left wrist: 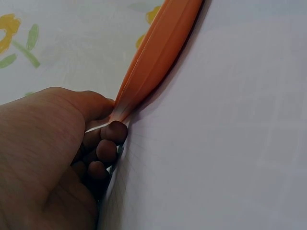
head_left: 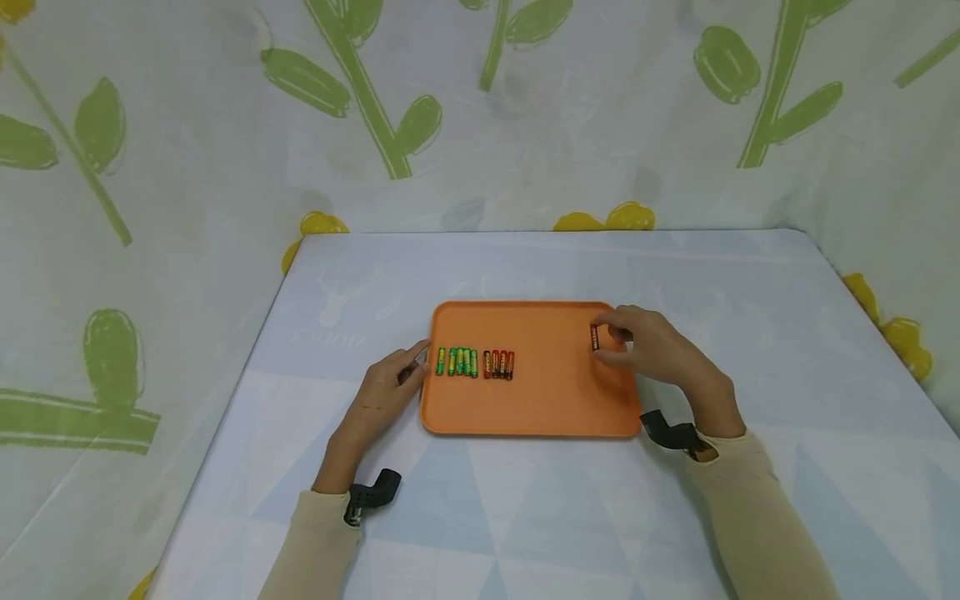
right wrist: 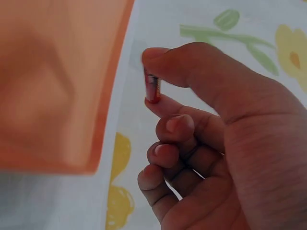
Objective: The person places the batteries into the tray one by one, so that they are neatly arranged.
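My right hand (head_left: 660, 350) pinches a dark red-and-black battery (head_left: 595, 337) by its two ends, between thumb and index finger, over the right part of an orange tray (head_left: 555, 408). The right wrist view shows the other fingers curled beneath that battery (right wrist: 152, 88). At the tray's left rim, my left hand (head_left: 380, 392) grips the edge (left wrist: 144, 72) between thumb and fingers. Several green batteries (head_left: 461, 362) lie side by side on the tray's left part, the leftmost a little apart from the others. Just right of them, several red-and-black batteries (head_left: 498, 364) form a second row.
The tray lies on a table with a pale cloth (head_left: 465, 500) patterned with blue triangles. Behind the table hangs a white curtain (head_left: 525, 167) printed with green leaves and yellow flowers. A black wrist mount (head_left: 671, 432) is on the right wrist, another (head_left: 375, 490) on the left.
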Motion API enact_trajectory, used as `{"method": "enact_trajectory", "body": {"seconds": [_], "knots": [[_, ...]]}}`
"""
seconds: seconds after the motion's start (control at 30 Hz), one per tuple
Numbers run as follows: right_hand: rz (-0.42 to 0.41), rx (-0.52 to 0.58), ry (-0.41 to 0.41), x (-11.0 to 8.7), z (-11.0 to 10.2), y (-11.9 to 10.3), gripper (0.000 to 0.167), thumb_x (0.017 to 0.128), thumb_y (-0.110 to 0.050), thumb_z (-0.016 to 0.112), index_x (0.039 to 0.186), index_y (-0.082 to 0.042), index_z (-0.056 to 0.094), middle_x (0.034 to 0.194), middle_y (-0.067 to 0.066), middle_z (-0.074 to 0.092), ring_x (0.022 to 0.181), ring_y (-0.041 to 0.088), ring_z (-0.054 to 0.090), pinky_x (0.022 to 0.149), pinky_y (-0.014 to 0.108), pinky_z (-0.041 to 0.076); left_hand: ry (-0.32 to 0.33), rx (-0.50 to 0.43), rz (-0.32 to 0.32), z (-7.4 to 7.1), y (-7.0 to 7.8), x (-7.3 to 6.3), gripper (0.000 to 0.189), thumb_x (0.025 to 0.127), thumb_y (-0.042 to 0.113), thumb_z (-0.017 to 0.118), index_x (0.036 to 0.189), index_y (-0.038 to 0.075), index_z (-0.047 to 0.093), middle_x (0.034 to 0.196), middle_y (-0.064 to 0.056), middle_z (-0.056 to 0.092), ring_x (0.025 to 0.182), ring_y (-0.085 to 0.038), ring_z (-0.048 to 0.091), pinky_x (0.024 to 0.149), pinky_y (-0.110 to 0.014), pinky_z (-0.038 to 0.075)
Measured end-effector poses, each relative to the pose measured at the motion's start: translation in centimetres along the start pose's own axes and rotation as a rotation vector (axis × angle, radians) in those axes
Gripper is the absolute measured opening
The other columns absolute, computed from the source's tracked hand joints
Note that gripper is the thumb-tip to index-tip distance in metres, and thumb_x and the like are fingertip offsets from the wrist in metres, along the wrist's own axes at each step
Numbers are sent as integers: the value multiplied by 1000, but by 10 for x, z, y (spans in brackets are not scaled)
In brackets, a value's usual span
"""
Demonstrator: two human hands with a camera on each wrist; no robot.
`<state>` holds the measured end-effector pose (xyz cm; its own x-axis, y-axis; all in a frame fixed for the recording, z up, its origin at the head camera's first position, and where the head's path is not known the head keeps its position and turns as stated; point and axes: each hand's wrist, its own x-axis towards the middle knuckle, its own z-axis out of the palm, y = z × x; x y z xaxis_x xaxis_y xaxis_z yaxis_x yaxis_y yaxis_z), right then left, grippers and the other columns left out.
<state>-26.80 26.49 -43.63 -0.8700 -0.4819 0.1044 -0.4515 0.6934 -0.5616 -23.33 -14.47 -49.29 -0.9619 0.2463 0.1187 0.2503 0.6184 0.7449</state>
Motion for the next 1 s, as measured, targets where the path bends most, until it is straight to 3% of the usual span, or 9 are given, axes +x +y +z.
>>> {"method": "enact_trajectory", "body": {"seconds": [0.4,1.0], "knots": [[-17,36,-14,7,18,-20,36,87,-14,80,118,-3,67,85,3,46,81,19,44,68,37,38,-13,-10,-16,0,-2,2,46,105,24,57,149,14,50,85,-1,54,73,-17,46,65,-31,39],[-65,-23,5,21,49,-46,30,84,-18,82,108,-8,68,75,-2,41,74,15,40,64,33,34,8,-10,10,1,-2,1,45,104,20,58,148,10,52,85,-1,55,72,-15,46,64,-29,39]]}}
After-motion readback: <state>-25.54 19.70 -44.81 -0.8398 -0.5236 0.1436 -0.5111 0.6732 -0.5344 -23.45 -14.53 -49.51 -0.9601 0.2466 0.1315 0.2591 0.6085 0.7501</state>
